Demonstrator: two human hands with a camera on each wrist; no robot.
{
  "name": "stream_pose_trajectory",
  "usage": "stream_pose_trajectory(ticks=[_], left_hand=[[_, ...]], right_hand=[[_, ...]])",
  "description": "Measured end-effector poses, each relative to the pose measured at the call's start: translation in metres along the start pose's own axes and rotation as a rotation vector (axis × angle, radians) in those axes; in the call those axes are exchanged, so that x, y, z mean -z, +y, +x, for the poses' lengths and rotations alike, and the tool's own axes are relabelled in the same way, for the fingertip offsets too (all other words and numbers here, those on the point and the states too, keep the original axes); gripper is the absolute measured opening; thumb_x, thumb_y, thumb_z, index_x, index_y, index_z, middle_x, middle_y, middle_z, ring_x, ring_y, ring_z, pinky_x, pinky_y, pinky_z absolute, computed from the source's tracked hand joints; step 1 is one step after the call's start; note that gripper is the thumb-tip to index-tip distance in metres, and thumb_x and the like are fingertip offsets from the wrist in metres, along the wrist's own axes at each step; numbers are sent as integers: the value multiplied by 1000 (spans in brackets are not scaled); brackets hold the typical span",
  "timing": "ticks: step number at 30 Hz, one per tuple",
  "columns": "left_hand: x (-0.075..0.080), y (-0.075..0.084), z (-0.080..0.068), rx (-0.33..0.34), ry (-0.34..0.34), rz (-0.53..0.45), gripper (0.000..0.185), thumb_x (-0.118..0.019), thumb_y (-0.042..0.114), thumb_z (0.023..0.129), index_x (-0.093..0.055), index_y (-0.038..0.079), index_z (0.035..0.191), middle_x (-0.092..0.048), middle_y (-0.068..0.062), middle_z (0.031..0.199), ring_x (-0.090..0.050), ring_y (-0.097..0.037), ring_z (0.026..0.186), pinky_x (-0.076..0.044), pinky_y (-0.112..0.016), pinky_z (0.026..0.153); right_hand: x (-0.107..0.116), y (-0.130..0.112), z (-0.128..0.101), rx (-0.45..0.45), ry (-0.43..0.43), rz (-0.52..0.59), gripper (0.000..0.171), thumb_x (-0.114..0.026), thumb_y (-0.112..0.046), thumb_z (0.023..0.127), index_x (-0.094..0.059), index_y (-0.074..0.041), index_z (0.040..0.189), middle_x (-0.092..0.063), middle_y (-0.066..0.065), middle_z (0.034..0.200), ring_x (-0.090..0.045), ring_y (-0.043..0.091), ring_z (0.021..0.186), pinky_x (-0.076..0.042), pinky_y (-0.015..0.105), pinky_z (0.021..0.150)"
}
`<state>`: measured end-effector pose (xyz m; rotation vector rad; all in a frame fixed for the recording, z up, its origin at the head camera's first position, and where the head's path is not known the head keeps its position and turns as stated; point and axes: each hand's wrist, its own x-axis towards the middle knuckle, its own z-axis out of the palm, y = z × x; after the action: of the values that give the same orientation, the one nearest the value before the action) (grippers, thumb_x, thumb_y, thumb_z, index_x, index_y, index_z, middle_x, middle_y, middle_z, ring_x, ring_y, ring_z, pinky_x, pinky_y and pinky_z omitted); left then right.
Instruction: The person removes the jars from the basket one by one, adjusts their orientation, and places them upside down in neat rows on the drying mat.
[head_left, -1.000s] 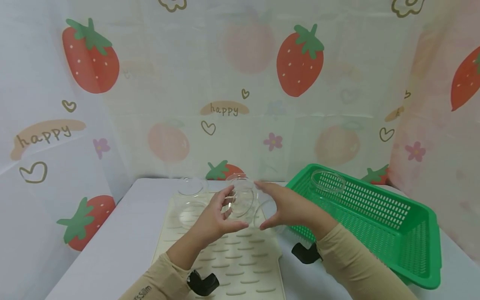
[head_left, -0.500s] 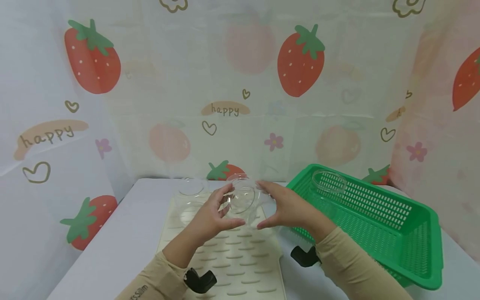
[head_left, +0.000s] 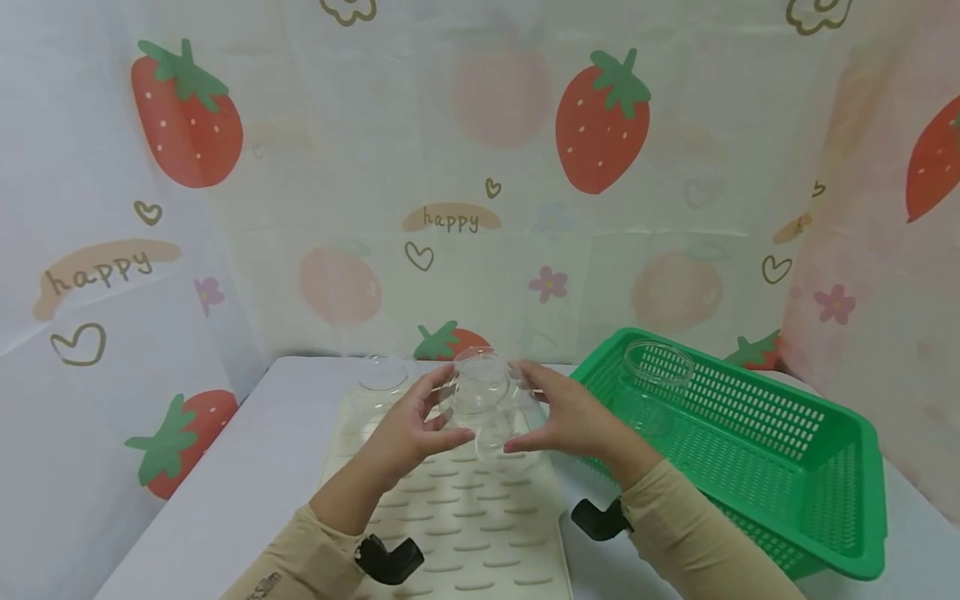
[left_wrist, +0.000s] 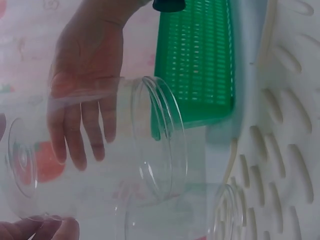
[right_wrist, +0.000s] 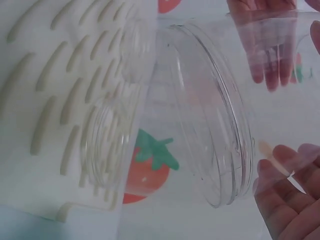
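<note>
On the left, the white table (head_left: 225,450) runs back to a strawberry-print backdrop (head_left: 465,158). Next comes a cream drying mat (head_left: 472,533) with slotted ridges; a clear inverted-looking jar (head_left: 381,385) stands at its far left, barely visible.

The left hand (head_left: 412,421) reaches in from the near left, its fingers spread wide and curved, gripping one side of a clear plastic jar (left_wrist: 117,155). That held jar sits between both palms, above the mat, directly ahead of the person. Its long axis runs close to upright, though a slight lean cannot be ruled out; the wide, ringed mouth points down at the mat and the smaller base circle points up. Neither hand is clearly nearer. The jar looks colourless, smooth and straight-sided; whether a lid covers the mouth cannot be told. Other clear rims overlap it through the plastic, one belonging to a second jar (right_wrist: 107,145) on the mat.

The right hand (head_left: 573,421) mirrors the left, well spread, its fingers lying along the opposite wall and holding the same jar.

Rightmost is a green perforated plastic basket (head_left: 872,500), with another clear jar (head_left: 652,392) at its far left end.
</note>
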<state>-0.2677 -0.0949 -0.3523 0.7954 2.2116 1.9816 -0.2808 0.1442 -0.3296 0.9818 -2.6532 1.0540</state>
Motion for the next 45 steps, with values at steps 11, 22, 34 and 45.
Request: stream_pose_trajectory(ticks=[11, 22, 34, 45], left_hand=[[22, 9, -12, -21, 62, 28, 88, -72, 7, 77, -15, 7, 145, -23, -10, 146, -23, -25, 135, -32, -36, 104], [48, 29, -33, -60, 122, 29, 84, -65, -1, 81, -11, 3, 145, -23, -11, 146, -23, -28, 135, -30, -37, 104], [72, 30, -53, -39, 212, 119, 69, -59, 7, 87, -18, 5, 144, -28, -13, 143, -27, -30, 133, -41, -14, 90], [91, 30, -76, 10, 269, 205, 65, -57, 15, 90, -22, 11, 144, -28, -11, 144, -26, -29, 133, -29, -54, 102]], right_hand=[[-21, -5, 11, -48, 61, 181, 88, -84, -35, 62, -38, -20, 135, -50, -3, 126, -50, 22, 117, -44, 38, 95], [-61, -10, 19, -113, 2, 302, 90, -82, -36, 65, -33, -22, 139, -44, -2, 135, -46, 28, 121, -41, 39, 98], [-102, -20, 34, -136, -50, 395, 89, -82, -32, 67, -33, -18, 140, -44, 0, 136, -45, 16, 121, -39, 33, 100], [-126, -27, 39, -74, -121, 482, 83, -82, -22, 68, -35, -21, 137, -44, -4, 134, -42, 16, 123, -37, 31, 102]])
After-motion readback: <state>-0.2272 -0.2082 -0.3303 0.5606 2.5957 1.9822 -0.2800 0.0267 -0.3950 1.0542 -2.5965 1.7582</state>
